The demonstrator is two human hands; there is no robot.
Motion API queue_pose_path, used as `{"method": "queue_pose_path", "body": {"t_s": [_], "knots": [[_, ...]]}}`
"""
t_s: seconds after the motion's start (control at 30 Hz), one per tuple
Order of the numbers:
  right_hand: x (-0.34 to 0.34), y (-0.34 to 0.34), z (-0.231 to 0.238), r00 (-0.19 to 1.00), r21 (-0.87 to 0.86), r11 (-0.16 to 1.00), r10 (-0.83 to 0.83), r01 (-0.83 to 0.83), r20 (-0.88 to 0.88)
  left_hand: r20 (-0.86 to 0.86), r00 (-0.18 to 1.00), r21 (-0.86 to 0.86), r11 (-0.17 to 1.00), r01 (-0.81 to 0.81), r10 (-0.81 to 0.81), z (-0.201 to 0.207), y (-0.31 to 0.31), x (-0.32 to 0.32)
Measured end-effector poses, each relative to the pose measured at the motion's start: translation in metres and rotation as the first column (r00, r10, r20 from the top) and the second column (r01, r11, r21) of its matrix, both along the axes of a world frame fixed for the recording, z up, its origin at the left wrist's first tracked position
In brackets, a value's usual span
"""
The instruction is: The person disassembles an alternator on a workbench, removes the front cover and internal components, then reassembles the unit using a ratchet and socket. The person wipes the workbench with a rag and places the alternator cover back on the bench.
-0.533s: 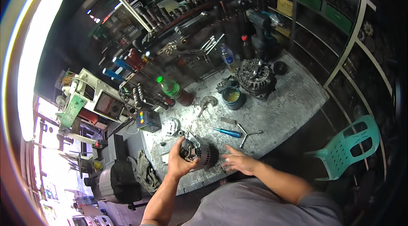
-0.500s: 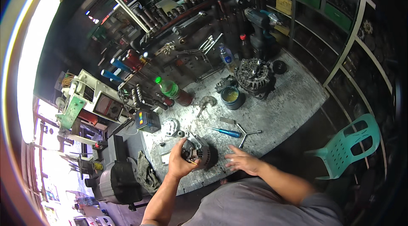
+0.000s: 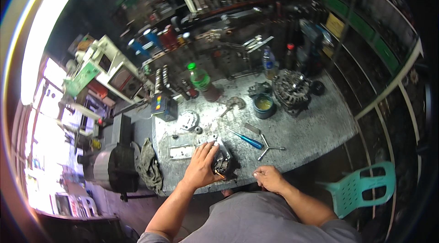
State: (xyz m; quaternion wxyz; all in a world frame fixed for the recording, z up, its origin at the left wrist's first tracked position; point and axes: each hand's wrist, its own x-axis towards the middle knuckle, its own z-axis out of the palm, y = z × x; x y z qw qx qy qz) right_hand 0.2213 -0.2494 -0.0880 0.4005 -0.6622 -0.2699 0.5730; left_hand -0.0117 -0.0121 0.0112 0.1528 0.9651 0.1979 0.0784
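My left hand (image 3: pixel 202 164) is wrapped over the near left side of an alternator (image 3: pixel 224 156), a round metal housing with copper-coloured parts at its lower edge, standing on the bench. Its thumb sits low by those parts and its fingers lie over the top. My right hand (image 3: pixel 270 179) is at the bench's front edge, close to my body, with curled fingers; whatever they hold, if anything, is hidden. Beyond it lie a blue-handled screwdriver (image 3: pixel 249 140) and a three-armed socket wrench (image 3: pixel 266 148). A small flat grey block (image 3: pixel 252 128) lies behind the screwdriver.
On the metal bench (image 3: pixel 311 128) stand a larger alternator (image 3: pixel 291 88), a cup of yellowish grease (image 3: pixel 264 105), a green-capped bottle (image 3: pixel 203 83) and a finned end cover (image 3: pixel 187 120). A rag (image 3: pixel 149 165) hangs at the left edge. A teal chair (image 3: pixel 361 190) stands at right.
My right hand has drawn back to the bench edge and its spread fingers have curled. My left hand has shifted further over the alternator's top. The whole view has turned slightly.
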Motion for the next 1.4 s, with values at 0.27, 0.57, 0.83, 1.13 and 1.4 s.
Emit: {"method": "queue_pose_path", "body": {"t_s": [0.27,0.57,0.83,1.13,1.4], "knots": [[-0.002,0.035,0.033,0.969,0.279,0.959,-0.118,0.055,0.216,0.224,0.818,-0.34,0.83,-0.443,0.529,-0.023,-0.027,-0.108],[-0.093,0.126,0.138,0.993,0.705,0.7,-0.109,0.114,-0.052,0.79,0.609,-0.054,0.998,-0.043,0.069,0.035,-0.03,-0.085],[-0.154,0.155,0.164,0.745,0.588,0.805,0.439,-0.078,-0.503,0.737,0.636,-0.078,0.964,-0.255,0.228,0.009,0.058,-0.101],[-0.19,0.142,0.121,0.859,0.327,0.878,0.44,-0.35,-0.263,-0.049,0.57,-0.098,0.564,-0.82,0.82,-0.123,0.125,-0.311],[-0.324,0.287,0.057,0.744,0.095,0.994,0.096,-0.044,-0.661,0.495,0.727,-0.166,0.873,-0.459,0.476,-0.033,0.085,-0.294]]}}
